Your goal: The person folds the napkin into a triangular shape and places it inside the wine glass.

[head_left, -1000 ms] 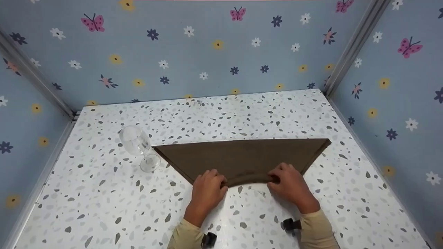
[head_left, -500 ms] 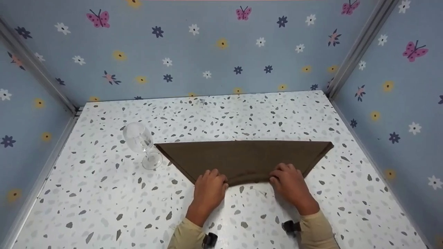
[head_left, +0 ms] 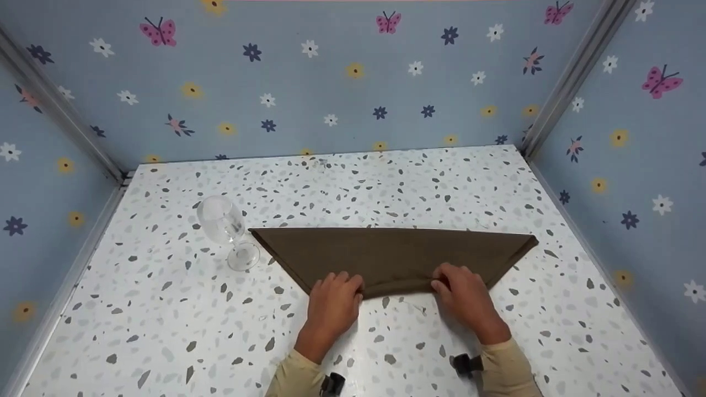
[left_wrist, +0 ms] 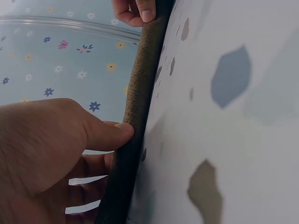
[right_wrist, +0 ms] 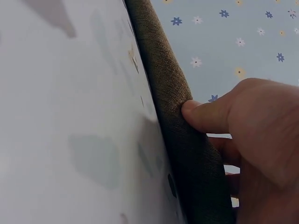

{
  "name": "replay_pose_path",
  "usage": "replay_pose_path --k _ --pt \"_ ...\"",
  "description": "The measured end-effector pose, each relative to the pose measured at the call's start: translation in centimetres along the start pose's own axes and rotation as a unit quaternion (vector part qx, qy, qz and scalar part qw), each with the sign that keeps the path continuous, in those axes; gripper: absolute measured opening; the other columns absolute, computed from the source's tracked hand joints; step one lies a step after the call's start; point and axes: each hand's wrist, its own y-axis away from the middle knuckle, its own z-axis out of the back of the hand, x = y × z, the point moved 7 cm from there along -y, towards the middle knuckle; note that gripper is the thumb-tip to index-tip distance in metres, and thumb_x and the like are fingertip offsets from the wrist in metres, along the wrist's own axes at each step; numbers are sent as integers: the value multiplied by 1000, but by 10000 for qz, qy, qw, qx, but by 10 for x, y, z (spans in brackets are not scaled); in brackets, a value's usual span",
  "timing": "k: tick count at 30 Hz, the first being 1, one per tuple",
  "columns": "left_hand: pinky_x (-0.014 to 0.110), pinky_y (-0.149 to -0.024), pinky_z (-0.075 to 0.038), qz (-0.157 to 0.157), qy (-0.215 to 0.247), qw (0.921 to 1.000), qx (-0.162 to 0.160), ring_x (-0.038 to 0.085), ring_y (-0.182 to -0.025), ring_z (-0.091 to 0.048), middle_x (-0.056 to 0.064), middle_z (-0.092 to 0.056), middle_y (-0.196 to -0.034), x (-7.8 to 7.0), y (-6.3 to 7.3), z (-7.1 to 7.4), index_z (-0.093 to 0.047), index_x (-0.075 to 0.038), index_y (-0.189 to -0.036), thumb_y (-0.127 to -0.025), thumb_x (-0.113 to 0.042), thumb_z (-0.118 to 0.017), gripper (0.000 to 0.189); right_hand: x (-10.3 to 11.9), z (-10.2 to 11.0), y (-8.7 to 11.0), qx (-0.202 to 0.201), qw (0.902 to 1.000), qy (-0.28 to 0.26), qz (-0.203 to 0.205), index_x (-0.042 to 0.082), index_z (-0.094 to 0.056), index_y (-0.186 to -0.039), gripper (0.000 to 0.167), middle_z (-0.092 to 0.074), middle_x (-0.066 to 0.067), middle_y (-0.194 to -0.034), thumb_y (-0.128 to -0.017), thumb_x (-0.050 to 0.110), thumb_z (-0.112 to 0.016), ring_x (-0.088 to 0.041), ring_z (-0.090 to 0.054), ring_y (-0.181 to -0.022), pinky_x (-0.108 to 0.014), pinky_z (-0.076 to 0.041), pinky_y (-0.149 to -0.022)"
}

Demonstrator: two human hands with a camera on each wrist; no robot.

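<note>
A brown folded cloth napkin (head_left: 386,251) lies on the table, its long straight edge at the back and slanted sides narrowing toward the person. Its near edge is a thick roll (left_wrist: 140,79). At the left part of this roll, the left hand (head_left: 333,303) pinches the cloth, thumb on the near face and fingers behind. Farther right, the right hand (head_left: 466,300) grips the same roll, its thumb (right_wrist: 205,116) pressed on the fabric. Beyond the napkin's left corner, a clear stemmed wine glass (head_left: 220,220) is on the table, its foot close to the cloth.
The speckled white table (head_left: 165,309) is bounded by a blue flowered back panel (head_left: 331,94) and matching side panels, with metal strips at the corners. Black wrist mounts (head_left: 466,364) sit by both sleeves.
The napkin's right back corner has swung slightly toward the person. Its rolled near edge, bowed upward between the hands before, now lies flatter. The head view has shifted a little.
</note>
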Motion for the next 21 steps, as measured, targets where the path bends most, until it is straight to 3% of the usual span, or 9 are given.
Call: replay_pose_path --k 15,21 --pt "40 -69 -48 89 46 9999 22 22 -83 -54 1 -57 -88 1 -4 -3 -75 -17 -87 -85 -23 -79 8 -1 -1 -2 -77 9995 303 -69 13 -75 -96 7 -61 -2 -93 -96 17 -69 -25 -60 -88 -51 -46 -82" --pt "40 -69 -48 109 67 9999 -76 22 -81 -55 1 -58 -85 1 -5 -4 -77 -14 -85 -87 -22 -76 7 0 0 -2 -105 9984 540 147 12 -79 -98 11 -64 -4 -98 -93 20 -72 -27 -58 -93 -51 -46 -80"
